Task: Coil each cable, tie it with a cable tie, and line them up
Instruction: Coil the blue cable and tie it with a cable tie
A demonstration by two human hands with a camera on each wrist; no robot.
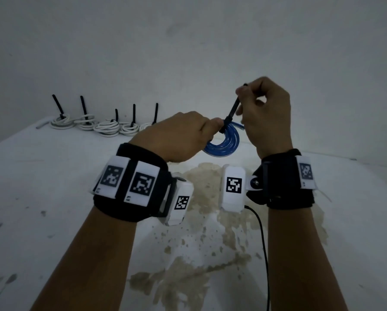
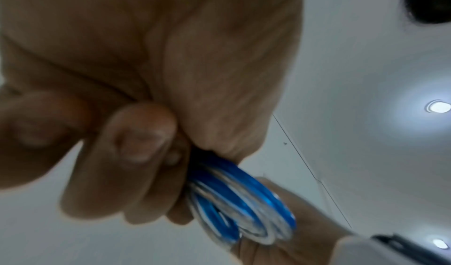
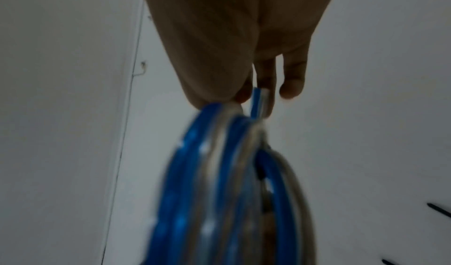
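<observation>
Left hand [image 1: 176,135] clamps the springy blue coil [image 1: 224,142] beside the tie [image 1: 232,113], right hand [image 1: 264,113] pinching its stiff tail; grip near the tie or loops likely splay.

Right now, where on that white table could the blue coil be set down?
The bare strip at the back, right of the row of tied white cable coils and behind the blue-and-clear coiled cable, is free. The table's back-left edge is crowded by that row.

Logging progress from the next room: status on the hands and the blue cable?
Left hand grips blue coil. Right hand pulls black tie tail. Five white coils lined up; nothing blocking.
</observation>
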